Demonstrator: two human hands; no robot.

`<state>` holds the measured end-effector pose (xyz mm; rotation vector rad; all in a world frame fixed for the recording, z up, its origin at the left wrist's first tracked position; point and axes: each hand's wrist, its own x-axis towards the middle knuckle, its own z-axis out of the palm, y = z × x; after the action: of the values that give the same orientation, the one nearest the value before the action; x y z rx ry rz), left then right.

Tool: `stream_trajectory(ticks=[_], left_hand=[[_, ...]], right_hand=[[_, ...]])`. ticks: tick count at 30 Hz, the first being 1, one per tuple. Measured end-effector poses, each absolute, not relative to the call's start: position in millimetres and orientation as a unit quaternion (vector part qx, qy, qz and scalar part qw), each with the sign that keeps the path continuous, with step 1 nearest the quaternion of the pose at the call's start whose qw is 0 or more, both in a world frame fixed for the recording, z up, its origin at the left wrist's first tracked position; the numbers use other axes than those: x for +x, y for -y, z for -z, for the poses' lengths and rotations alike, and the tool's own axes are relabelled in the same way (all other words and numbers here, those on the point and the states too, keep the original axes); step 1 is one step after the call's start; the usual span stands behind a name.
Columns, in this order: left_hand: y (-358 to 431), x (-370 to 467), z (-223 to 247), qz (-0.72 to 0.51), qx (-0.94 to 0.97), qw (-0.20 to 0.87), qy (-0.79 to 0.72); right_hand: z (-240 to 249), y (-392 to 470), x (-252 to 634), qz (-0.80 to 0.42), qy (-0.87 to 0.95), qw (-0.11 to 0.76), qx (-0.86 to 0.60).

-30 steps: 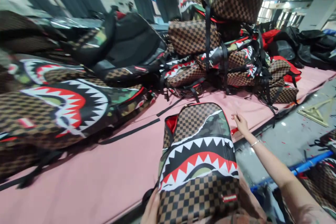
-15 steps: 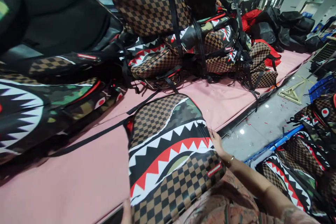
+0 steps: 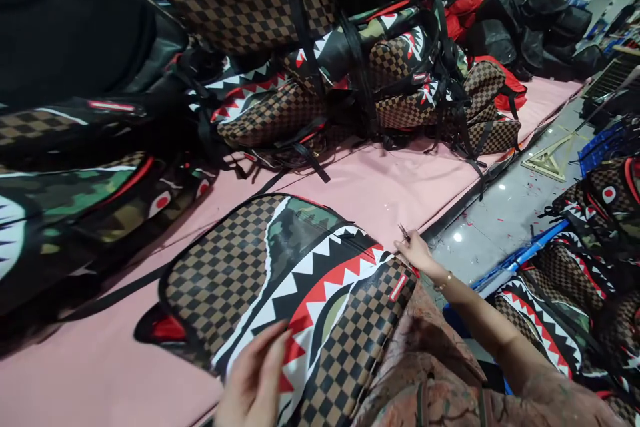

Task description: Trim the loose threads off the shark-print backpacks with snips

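Note:
A backpack (image 3: 225, 267) with brown checks, a camouflage patch and a red-and-white shark-mouth print lies face up on the pink table (image 3: 100, 373), turned at an angle. Over its lower left side is my left hand (image 3: 255, 373), fingers apart and slightly blurred, holding nothing. My right hand (image 3: 417, 257) is closed at the bag's right edge, with small dark pointed tips, perhaps of a small tool, sticking out above its fingers. A red-lined part shows at the bag's left end, and a black strap stretches away from there.
Piled checked and shark-print bags (image 3: 280, 107) line the table's far side. A large black bag (image 3: 80, 33) stands at left. Black bags (image 3: 495, 43) lie farther back. More shark-print bags (image 3: 545, 327) rest at lower right, beside a blue bar (image 3: 535, 257). A triangular frame (image 3: 550, 157) is on the floor.
The backpack has turned, its top swinging left. My left hand has risen from its lower edge to above its front. My right hand has closed, and dark tips now show at it.

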<state>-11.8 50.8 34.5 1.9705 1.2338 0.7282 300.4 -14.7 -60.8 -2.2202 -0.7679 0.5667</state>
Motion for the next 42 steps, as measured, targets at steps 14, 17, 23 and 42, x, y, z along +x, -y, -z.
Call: stream_trajectory(ticks=[14,17,23,42], left_hand=[[-79.3,183.4,-28.1,0.006,0.952,0.302,0.039],[-75.2,183.5,-32.9,0.007,0.957,0.288,0.020],[-71.3,185.0,-41.6,0.015,0.957,0.289,0.025],[-93.6,183.1,-42.0,-0.104,0.916,0.337,-0.191]], right_hand=[[32.1,140.9,225.0,-0.245,0.216,0.575,-0.750],[19.9,131.0,224.0,-0.245,0.238,0.559,-0.755],[0.1,118.2,233.0,-0.221,0.296,0.503,-0.781],[13.6,126.1,250.2,-0.258,0.288,0.554,-0.737]])
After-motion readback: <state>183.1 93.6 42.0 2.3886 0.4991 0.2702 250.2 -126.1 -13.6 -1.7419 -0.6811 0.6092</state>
